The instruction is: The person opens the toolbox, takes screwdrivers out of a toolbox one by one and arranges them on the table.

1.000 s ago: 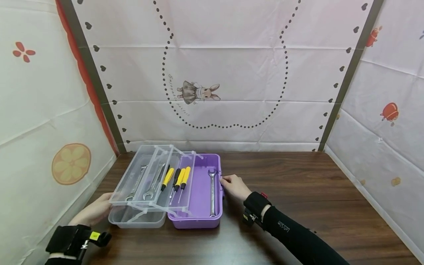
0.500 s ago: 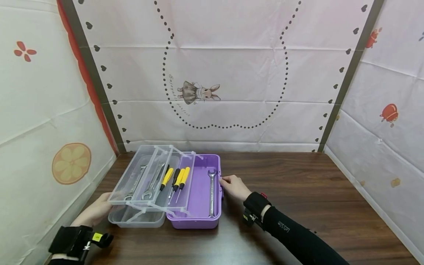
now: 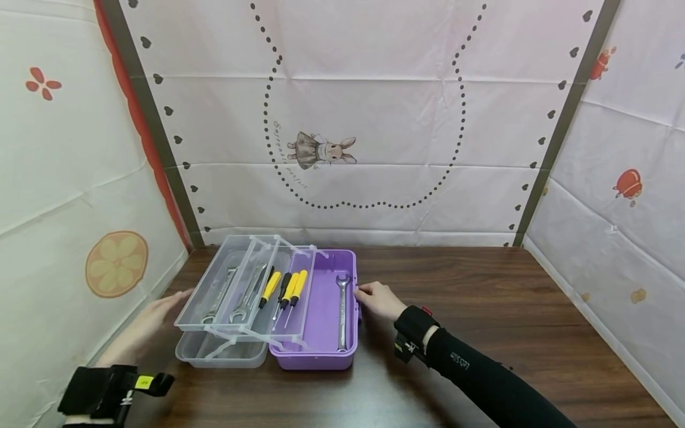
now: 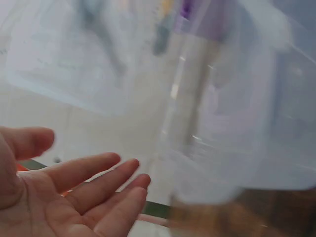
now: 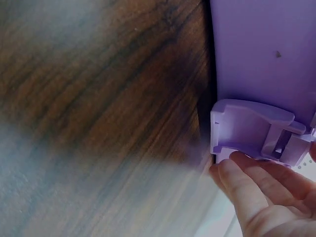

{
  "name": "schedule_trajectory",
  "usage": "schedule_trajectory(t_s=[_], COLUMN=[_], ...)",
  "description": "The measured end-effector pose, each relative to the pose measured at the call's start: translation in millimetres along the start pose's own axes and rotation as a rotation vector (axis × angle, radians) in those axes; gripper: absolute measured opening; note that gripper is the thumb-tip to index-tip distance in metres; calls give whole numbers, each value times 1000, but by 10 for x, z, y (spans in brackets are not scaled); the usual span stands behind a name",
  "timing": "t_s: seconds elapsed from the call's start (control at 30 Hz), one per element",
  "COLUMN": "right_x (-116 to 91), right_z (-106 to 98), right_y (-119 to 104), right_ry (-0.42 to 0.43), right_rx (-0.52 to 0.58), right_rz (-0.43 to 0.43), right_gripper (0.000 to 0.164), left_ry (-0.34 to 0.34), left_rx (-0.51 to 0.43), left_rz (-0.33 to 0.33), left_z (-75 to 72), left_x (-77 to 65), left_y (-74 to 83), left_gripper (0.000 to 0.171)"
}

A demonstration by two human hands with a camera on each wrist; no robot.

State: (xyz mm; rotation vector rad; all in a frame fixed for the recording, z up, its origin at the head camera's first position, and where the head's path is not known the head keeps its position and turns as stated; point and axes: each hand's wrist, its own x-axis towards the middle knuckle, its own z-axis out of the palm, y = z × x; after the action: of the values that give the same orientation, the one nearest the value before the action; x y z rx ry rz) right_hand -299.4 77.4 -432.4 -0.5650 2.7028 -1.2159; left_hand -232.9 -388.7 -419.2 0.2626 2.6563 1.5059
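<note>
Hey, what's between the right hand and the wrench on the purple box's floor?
The side wall of the purple box, as the head view shows: the right hand is outside, the wrench inside.

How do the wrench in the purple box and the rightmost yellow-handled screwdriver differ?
Look: the wrench is plain silvery metal, while the screwdriver has a yellow-and-black handle and a thin shaft.
Place: the wrench lies in the purple box; the screwdriver lies in the raised clear tray.
Pose: in the head view, the wrench points nearly straight away from the person, while the screwdriver slants.
Shared: both are hand tools.
</note>
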Motion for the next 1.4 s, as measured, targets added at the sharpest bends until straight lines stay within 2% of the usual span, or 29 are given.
schedule_trajectory(t_s=[0.07, 0.1, 0.13, 0.2, 0.3, 0.37, 0.47, 0.53, 0.67, 0.77, 0.9, 1.07, 1.13, 1.27, 1.4], right_x=[13, 16, 21, 28, 37, 49, 77, 104, 186, 252, 309, 385, 432, 511, 549], right_z=[-12, -24, -37, -71, -126, -151, -189, -217, -257, -240, -146, 14, 79, 184, 252], right_y=[9, 10, 10, 6, -25, -56, -132, -204, -398, -556, -756, -929, -960, -989, -1019], right_ry=[-2, -4, -6, -9, -7, 12, 62, 95, 128, 106, 60, 66, 71, 49, 13], right_rx=[-32, -48, -59, -89, -106, -116, -183, -248, -376, -463, -593, -794, -852, -930, -984], right_rz=[-18, -28, -36, -59, -69, -63, -82, -122, -271, -395, -548, -749, -791, -818, -829], right_gripper=[38, 38, 36, 35, 34, 34, 33, 33, 36, 38, 38, 31, 30, 29, 24], left_ry=[6, -3, 0, 13, 57, 97, 144, 153, 160, 167, 168, 154, 151, 147, 157], left_rx=[-49, -130, -125, -49, 135, 242, 292, 300, 310, 302, 294, 314, 329, 343, 332], left_rz=[33, 11, 10, 18, 47, 94, 153, 165, 151, 153, 145, 128, 125, 109, 141], left_z=[-19, -19, -16, 9, 61, 92, 121, 127, 119, 113, 110, 99, 95, 96, 90], left_x=[-15, -17, -25, -34, -41, -46, -49, -52, -55, -52, -44, -48, -57, -76, -75], left_y=[107, 173, 235, 357, 502, 548, 562, 564, 547, 521, 498, 484, 482, 485, 474], left_gripper=[67, 70, 70, 68, 62, 55, 47, 45, 45, 44, 44, 45, 45, 46, 44])
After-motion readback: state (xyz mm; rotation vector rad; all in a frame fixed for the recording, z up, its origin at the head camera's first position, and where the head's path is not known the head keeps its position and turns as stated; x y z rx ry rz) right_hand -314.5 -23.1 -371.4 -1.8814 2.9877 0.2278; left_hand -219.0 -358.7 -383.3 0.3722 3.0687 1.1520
